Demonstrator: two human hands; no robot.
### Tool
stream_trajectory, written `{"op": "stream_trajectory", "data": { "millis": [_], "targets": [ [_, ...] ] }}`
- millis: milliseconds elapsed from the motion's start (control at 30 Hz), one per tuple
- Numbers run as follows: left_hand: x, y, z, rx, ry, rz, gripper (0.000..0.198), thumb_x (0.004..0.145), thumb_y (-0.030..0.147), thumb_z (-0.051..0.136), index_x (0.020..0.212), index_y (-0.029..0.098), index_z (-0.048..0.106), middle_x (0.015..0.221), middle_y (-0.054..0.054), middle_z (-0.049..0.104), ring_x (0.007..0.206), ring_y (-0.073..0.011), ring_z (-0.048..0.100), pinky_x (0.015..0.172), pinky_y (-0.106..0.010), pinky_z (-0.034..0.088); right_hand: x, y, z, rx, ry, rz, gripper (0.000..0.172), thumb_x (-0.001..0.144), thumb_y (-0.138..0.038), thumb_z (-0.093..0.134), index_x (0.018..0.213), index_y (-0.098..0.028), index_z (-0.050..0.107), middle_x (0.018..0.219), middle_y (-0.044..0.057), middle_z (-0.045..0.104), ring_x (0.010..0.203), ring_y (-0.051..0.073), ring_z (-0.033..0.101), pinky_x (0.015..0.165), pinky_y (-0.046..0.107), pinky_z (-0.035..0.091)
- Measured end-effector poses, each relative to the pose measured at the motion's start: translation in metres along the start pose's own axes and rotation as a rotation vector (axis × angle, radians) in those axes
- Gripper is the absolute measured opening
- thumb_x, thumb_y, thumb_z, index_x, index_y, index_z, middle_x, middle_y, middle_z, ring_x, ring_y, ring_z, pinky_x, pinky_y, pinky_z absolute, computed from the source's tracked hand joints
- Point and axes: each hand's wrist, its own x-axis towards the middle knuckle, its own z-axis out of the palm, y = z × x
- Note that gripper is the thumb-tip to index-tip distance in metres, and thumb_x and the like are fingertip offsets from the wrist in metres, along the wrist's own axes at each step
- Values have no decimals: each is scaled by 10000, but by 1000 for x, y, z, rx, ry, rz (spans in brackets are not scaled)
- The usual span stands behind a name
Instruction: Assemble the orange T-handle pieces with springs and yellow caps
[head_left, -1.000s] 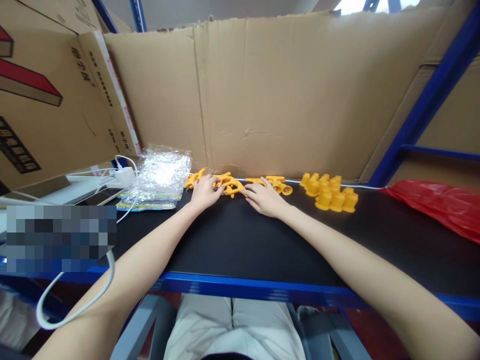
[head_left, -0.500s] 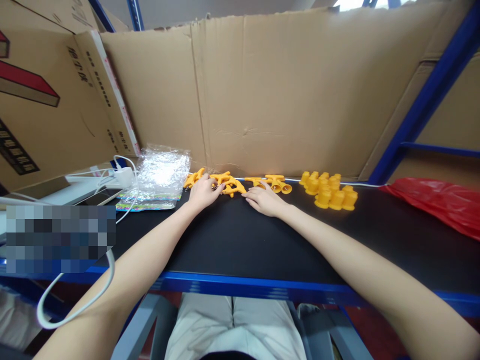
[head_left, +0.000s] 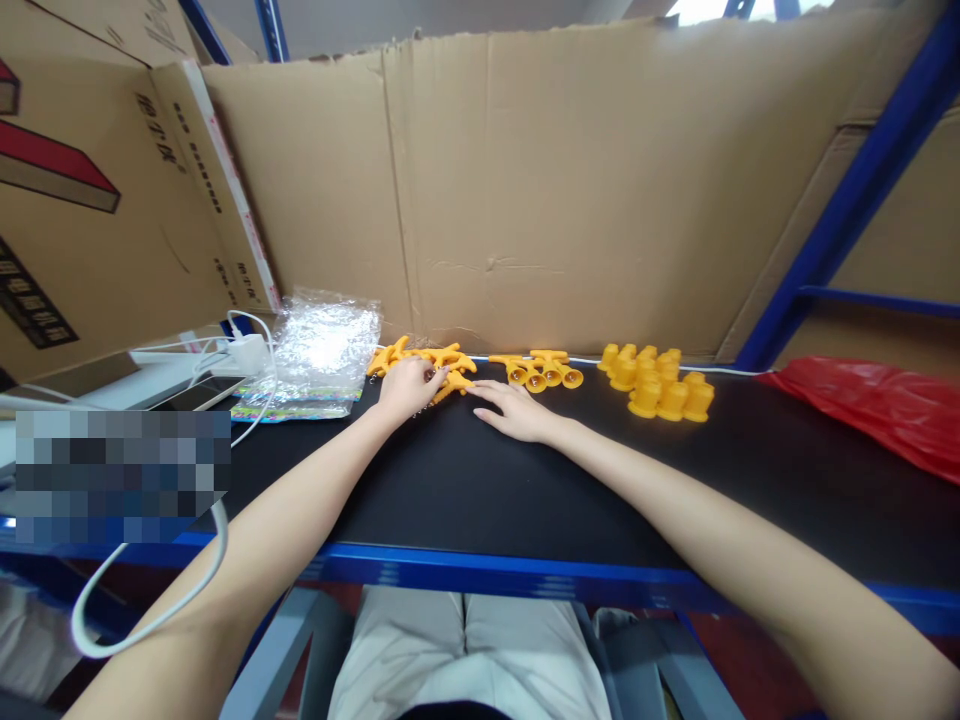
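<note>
1. So the left hand [head_left: 405, 390] is curled over a messy pile of yellow-orange, forked plastic pieces [head_left: 390, 356]; can't tell if it's actually gripping one.
2. Right hand [head_left: 514, 408] is loosely spread, thumb apart from the fingers, fingertips right by the pile's right end. Can't tell if they're touching.
3. Just behind that hand: yellow-orange plastic pieces with round, open cups [head_left: 551, 356], lying on the flat black tabletop [head_left: 510, 510].
4. Further right there's a cluster of yellow, stepped plastic cups [head_left: 671, 400], then a crumpled red plastic bag [head_left: 877, 410].
</note>
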Motion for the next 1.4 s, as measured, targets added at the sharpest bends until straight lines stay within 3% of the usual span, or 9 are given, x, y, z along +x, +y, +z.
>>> {"op": "stream_trajectory", "data": {
  "millis": [300, 433, 533, 667, 767, 833, 1033, 1233, 1400],
  "targets": [
    [-2, 0, 12, -40, -121, 181, 358, 754, 524, 602, 922, 216, 671, 1012, -78, 645, 1047, -283, 544, 857, -437, 414, -1, -4, -4, 1, -27, -4, 451, 931, -369, 376, 1359, -236, 425, 1307, 103, 506, 1211, 244, 456, 1020, 488, 310],
    [-1, 2, -5, 44, -111, 242, 418, 751, 533, 595, 1022, 216, 632, 1108, -86, 619, 1091, -287, 518, 910, -453, 383, -1, -5, -5, 0, -40, 1, 453, 933, -372, 366, 1355, -222, 432, 1317, 108, 497, 1227, 254, 441, 1026, 491, 297],
    [1, 1, -28, 125, -141, 200, 330, 802, 461, 521, 970, 204, 642, 983, -88, 652, 919, -251, 594, 811, -385, 444, -1, -5, -5, -1, -40, -6, 447, 935, -378, 359, 1347, -226, 442, 1327, 107, 491, 1234, 253, 436, 1030, 495, 292],
    [3, -6, -49, 305, -399, -42, 219, 690, 288, 557, 860, 210, 670, 785, -80, 679, 748, -253, 628, 660, -343, 466, -1, -4, -4, -14, -41, 1, 450, 934, -391, 357, 1342, -225, 451, 1359, 105, 464, 1257, 252, 414, 1040, 489, 288],
    [3, -14, -49, 232, -731, -155, 263, 654, 285, 535, 862, 213, 678, 656, -51, 669, 542, -195, 605, 571, -305, 464, -1, -3, -3, -19, -43, 8, 457, 935, -399, 351, 1350, -231, 442, 1385, 101, 441, 1278, 250, 392, 1045, 487, 286],
    [4, -18, -46, 197, -801, -183, 319, 640, 264, 514, 913, 206, 667, 673, -49, 675, 494, -172, 586, 526, -283, 454, -1, -2, -3, -21, -43, 5, 461, 936, -399, 349, 1359, -234, 432, 1400, 102, 426, 1288, 249, 381, 1045, 496, 284],
    [5, -20, -50, 201, -810, -142, 385, 611, 227, 513, 976, 183, 632, 749, -64, 679, 577, -175, 609, 541, -252, 445, 0, 0, -2, -9, -63, 21, 493, 929, -412, 351, 1373, -209, 418, 1432, 110, 389, 1315, 252, 342, 1051, 510, 272],
    [8, -21, -55, 219, -610, -97, 347, 676, 297, 519, 995, 211, 627, 814, -43, 688, 771, -214, 627, 667, -277, 447, 3, -2, -6, -63, -99, 30, 510, 947, -457, 271, 1404, -255, 374, 1460, 106, 349, 1332, 272, 317, 1062, 578, 186],
    [8, -19, -49, 178, -470, -137, 365, 745, 308, 478, 1077, 201, 589, 875, -68, 688, 838, -229, 625, 722, -300, 445, 17, -8, -8, -227, -51, -24, 465, 949, -411, 318, 1391, -284, 388, 1465, 97, 342, 1279, 278, 390, 1044, 546, 216]
  ]
}}
